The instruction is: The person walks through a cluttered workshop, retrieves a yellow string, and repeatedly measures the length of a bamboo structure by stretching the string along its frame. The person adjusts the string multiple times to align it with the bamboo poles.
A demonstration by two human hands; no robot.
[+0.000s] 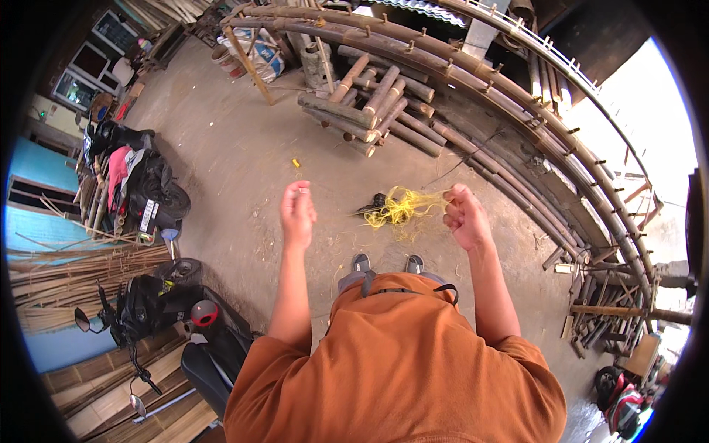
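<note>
Thumb and fingers of the right hand (467, 218) form a closed grip on one end of a bundle of yellow strands (402, 207), which spreads leftward into a loose, looping tangle in front of the person's feet. Pinching at the end probably gathers the loose fibres there and leaves the rest free to fan out. Whether the tangle hangs in the air or partly rests on the ground cannot be told; a dark bundle (374, 207) shows just beside and behind it. Well apart, the left hand (298, 214) is raised with its fingertips close together; I cannot tell whether a thin strand lies between them. Both forearms are held out in front of the orange shirt (406, 362), which likely leaves the light fibres clear of the body.

Underfoot is a dusty, concrete-looking floor (221, 148), with a small yellow scrap (296, 162) beyond the left hand. Ahead, short bamboo poles (384, 96) are stacked crosswise, seemingly to stop them rolling. Long pegged bamboo rails (458, 70) run above and past them, bent by the lens. To the left, a black motorbike (144, 314) stands near bamboo slats (81, 273) against a blue wall (40, 236).
</note>
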